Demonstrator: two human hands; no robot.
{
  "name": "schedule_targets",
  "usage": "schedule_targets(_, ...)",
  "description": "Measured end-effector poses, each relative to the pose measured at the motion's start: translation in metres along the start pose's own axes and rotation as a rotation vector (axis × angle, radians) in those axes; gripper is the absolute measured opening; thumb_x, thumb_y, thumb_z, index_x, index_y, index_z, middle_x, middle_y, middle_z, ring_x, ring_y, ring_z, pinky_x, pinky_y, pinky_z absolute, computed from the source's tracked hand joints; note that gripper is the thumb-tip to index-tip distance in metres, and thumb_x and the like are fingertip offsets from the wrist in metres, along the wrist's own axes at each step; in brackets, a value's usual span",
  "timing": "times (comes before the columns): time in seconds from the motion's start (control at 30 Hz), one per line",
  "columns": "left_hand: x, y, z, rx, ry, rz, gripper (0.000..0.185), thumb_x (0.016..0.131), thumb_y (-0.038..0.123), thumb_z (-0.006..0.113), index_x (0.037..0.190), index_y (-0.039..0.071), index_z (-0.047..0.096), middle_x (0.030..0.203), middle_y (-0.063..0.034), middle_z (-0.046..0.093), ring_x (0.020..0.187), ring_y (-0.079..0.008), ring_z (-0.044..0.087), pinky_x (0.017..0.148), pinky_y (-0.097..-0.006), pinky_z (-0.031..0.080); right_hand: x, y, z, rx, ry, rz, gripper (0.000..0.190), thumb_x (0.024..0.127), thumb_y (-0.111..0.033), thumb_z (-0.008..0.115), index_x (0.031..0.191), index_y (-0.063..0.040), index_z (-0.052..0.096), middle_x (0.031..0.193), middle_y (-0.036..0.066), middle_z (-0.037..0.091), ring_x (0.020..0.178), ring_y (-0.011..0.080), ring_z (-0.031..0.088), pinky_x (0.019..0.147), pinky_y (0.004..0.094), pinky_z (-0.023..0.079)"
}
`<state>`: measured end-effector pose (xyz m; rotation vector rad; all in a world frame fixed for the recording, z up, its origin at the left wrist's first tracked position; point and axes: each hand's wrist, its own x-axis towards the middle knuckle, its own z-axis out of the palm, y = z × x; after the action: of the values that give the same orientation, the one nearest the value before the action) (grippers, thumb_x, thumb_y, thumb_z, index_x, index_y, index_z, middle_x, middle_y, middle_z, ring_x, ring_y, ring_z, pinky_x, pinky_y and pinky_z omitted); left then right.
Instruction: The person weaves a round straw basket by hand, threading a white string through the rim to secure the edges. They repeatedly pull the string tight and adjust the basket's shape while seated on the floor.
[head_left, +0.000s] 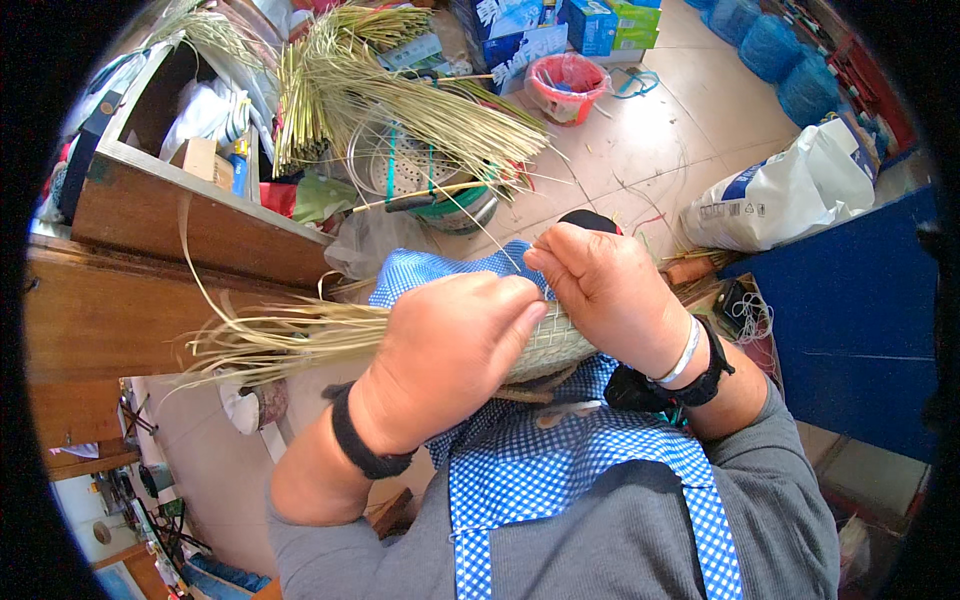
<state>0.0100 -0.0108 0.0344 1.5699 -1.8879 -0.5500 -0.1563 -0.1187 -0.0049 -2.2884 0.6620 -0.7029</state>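
Observation:
A woven straw piece (551, 349) lies across my lap, with white thread stitched over its rows. From its left end long loose straws (292, 337) fan out. My left hand (457, 345) is closed over the piece where the loose straws meet the weave, its thumb and forefinger pinched on the straw work. Just right of it, my right hand (592, 274) pinches with thumb and forefinger something thin above the weave's upper edge, apparently the white thread; the fingers partly hide it. A thin straw stalk slants down between the hands. A blue checked apron (525, 480) is under the work.
Bundles of straw (420, 105) lie over a metal strainer and a green bucket (457, 214) ahead. Beyond are a red-rimmed waste bin (568, 86) and boxes. A wooden drawer (180, 210) stands left; a white sack (780, 187), blue yarn cones (769, 49) and blue panel (847, 300) stand right.

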Motion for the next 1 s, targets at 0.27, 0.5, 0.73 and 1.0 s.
schedule_targets(0.27,-0.002,-0.005,0.008,-0.413,0.031,-0.169,0.007,0.088,0.009,0.067,0.089,0.002,0.066,0.074,-0.014,0.063,0.064,-0.0263,0.062,0.06,-0.0352,0.048,0.038,0.001,-0.022,0.878,-0.187,0.464,0.025,0.105,-0.021,0.049,0.097,-0.003,0.064,0.079,0.003,0.066,0.064,0.0122,0.062,0.06,0.0259,0.052)
schedule_targets(0.5,0.0,-0.006,0.006,-0.25,0.014,0.0,0.004,0.085,0.004,0.067,0.086,-0.001,0.066,0.074,-0.0088,0.064,0.064,-0.0176,0.06,0.06,-0.03,0.046,0.102,0.008,0.003,0.985,-0.778,0.421,0.027,0.102,-0.024,0.054,0.086,-0.003,0.059,0.068,-0.001,0.052,0.056,0.009,0.053,0.049,0.0246,0.044)
schedule_targets(0.73,0.001,-0.003,0.006,-0.405,0.016,-0.086,0.006,0.091,0.007,0.066,0.091,0.001,0.068,0.082,-0.0053,0.067,0.076,-0.0145,0.063,0.072,-0.0272,0.049,0.072,-0.016,-0.049,0.674,-0.477,-0.367,0.026,0.102,-0.02,0.056,0.09,0.001,0.064,0.075,0.003,0.062,0.063,0.0098,0.058,0.058,0.0249,0.048)
schedule_targets(1.0,0.003,-0.006,-0.006,-0.425,-0.043,-0.192,0.013,0.093,0.009,0.066,0.099,-0.002,0.069,0.087,-0.0061,0.068,0.082,-0.0114,0.063,0.076,-0.0275,0.05,0.057,-0.013,-0.102,-0.339,-0.185,-0.144,0.01,0.088,-0.003,0.059,0.095,-0.002,0.066,0.081,0.013,0.061,0.072,0.0255,0.063,0.062,0.0318,0.049)
